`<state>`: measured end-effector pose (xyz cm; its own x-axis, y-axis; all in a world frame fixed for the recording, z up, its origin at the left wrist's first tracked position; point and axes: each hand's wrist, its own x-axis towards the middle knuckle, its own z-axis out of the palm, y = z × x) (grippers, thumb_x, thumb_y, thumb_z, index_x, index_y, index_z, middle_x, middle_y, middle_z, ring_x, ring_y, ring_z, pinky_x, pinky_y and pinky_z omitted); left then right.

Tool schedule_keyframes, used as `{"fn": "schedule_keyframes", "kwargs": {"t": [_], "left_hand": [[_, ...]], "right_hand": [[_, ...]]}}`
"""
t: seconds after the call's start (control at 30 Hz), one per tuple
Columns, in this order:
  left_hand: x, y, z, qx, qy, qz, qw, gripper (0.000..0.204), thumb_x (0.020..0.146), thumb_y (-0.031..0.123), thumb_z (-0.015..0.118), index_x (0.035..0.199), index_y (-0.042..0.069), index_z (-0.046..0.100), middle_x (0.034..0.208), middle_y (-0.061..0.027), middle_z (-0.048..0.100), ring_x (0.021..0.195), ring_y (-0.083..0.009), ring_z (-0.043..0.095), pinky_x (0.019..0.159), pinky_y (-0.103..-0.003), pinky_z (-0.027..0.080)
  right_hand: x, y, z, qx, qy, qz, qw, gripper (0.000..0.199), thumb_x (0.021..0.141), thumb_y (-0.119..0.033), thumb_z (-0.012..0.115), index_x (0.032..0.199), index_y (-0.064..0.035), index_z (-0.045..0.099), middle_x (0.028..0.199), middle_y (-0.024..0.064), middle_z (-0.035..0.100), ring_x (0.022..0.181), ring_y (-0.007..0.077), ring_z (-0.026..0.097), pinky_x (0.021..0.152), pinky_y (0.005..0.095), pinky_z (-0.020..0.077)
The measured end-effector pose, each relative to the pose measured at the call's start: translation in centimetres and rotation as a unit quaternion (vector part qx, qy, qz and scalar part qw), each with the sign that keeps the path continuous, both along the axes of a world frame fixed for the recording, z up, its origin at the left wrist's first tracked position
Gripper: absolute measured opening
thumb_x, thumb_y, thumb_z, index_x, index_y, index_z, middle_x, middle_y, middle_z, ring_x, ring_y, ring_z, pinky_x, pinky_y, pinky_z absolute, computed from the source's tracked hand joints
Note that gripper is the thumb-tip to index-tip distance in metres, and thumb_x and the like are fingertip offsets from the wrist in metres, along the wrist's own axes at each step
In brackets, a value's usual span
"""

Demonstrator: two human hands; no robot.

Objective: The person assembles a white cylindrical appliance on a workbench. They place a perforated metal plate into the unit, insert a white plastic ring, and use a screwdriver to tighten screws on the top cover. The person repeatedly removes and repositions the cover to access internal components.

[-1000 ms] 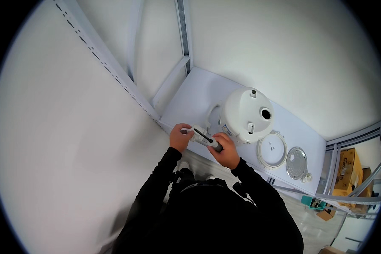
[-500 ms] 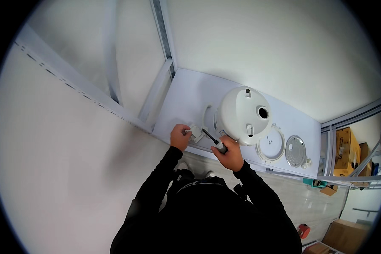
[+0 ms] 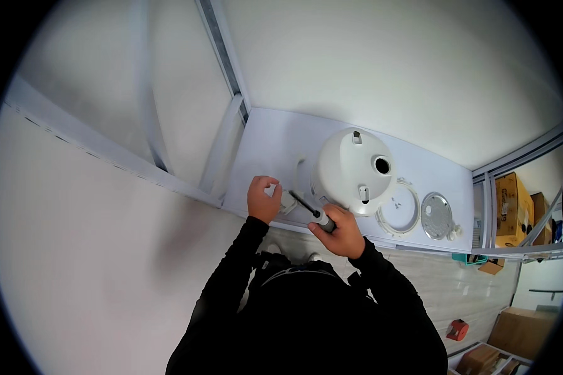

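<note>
My left hand grips a small white part on the white table. My right hand is closed around the grey handle of a screwdriver, whose dark shaft points up-left with its tip at that part. Just right of both hands stands a white round appliance body, overturned, with a dark hole and small clips on its surface. Both forearms wear black sleeves.
A white ring-shaped lid and a round metal plate lie on the table to the right. White partition walls with metal rails enclose the table. Cardboard boxes stand at the far right, and a small red object sits on the floor.
The view has shifted, so the table and the appliance sit lower and more central. My left hand has moved onto the small white part, and the screwdriver tip now points at it.
</note>
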<state>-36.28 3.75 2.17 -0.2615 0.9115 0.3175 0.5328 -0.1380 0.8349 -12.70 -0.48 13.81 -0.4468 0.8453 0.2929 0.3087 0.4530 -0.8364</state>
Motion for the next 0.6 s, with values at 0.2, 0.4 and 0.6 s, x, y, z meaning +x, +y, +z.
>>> {"fn": "schedule_keyframes", "kwargs": {"t": [0.2,0.4,0.6], "left_hand": [[4.2,0.9,7.1,0.06,-0.092,-0.07,0.991,0.018,0.086,0.008,0.074,0.103,0.006,0.068,0.111,-0.0074,0.066,0.099,-0.0202,0.065,0.078,-0.034,0.054],[8.2,0.7,8.4,-0.018,-0.162,-0.125,0.979,0.064,0.091,0.028,0.073,0.143,0.0,0.048,0.139,-0.0171,0.054,0.129,-0.0297,0.052,0.104,-0.04,0.044],[11.3,0.9,6.2,-0.006,-0.188,-0.124,0.974,0.086,0.093,0.035,0.072,0.151,-0.012,0.029,0.147,-0.027,0.041,0.137,-0.0352,0.043,0.114,-0.044,0.036]], "right_hand": [[2.7,0.4,2.8,0.059,0.027,-0.082,0.995,0.028,0.082,-0.006,0.075,0.104,0.002,0.059,0.091,0.0194,0.062,0.078,0.0397,0.062,0.069,0.0396,0.0505],[9.0,2.6,1.8,0.112,0.043,-0.225,0.967,0.023,0.09,-0.003,0.069,0.108,-0.0004,0.056,0.094,0.0096,0.061,0.081,0.0237,0.059,0.077,0.0326,0.049],[13.2,4.9,-0.8,-0.017,0.1,-0.254,0.962,0.021,0.097,-0.013,0.069,0.109,-0.0015,0.057,0.095,0.0036,0.059,0.083,0.0118,0.053,0.076,0.0278,0.0448]]}}
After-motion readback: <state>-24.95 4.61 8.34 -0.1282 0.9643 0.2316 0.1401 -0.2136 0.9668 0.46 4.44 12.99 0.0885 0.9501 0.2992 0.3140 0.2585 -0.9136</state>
